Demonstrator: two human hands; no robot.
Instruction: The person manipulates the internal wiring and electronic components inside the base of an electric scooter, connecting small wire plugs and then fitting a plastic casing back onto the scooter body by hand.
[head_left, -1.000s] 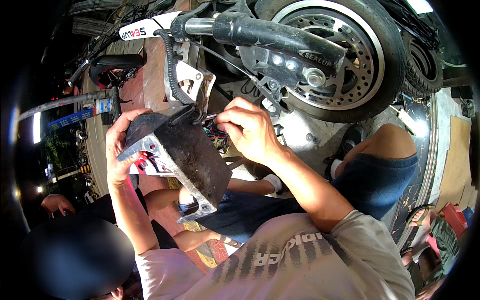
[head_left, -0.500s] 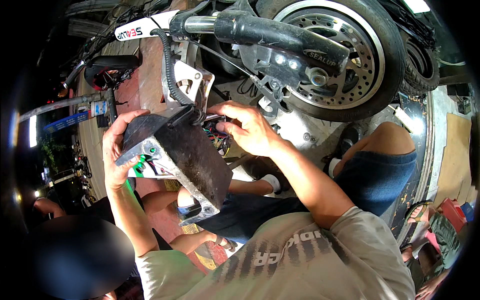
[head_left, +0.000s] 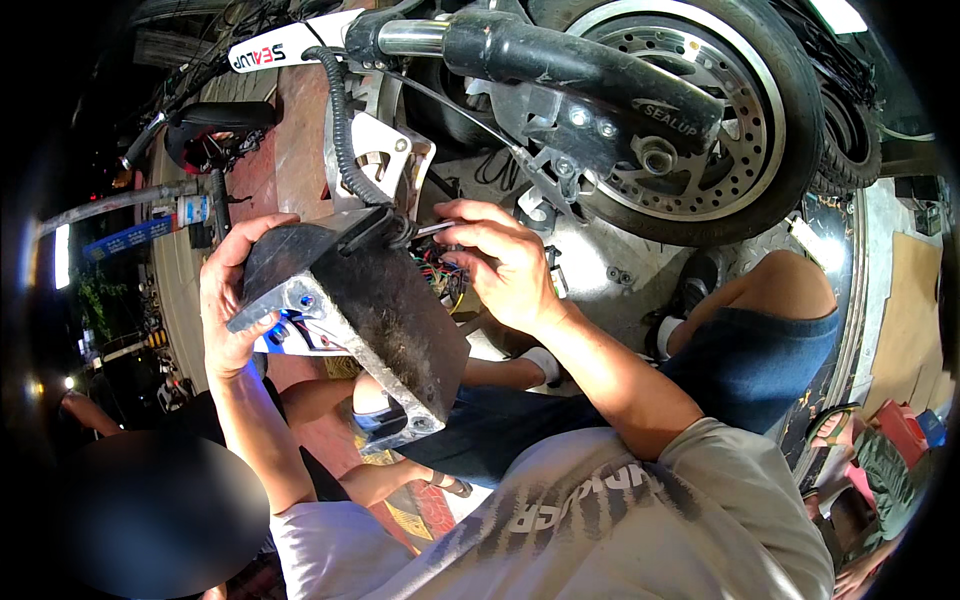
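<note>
My left hand (head_left: 232, 290) grips the left end of a dirty black box-shaped scooter housing (head_left: 385, 335) with a pale metal rim and blue light showing in its open end. My right hand (head_left: 502, 265) has its fingers curled round a slim metal tool (head_left: 435, 229) at the housing's upper right, where a black corrugated cable sleeve (head_left: 348, 150) enters it. A tangle of coloured wires (head_left: 435, 275) shows just below those fingers. Behind stands a white bracket (head_left: 385, 150).
A scooter front wheel (head_left: 700, 190) with brake disc and fork (head_left: 600, 90) fills the upper right, spare tyres (head_left: 850, 150) beside it. A co-worker (head_left: 160, 520) is close at lower left. Another person's foot (head_left: 830, 430) and cardboard (head_left: 900, 330) are at right.
My right hand's fingers have shifted slightly on the thin tool near the wires. The light inside the housing has changed from red through green to blue.
</note>
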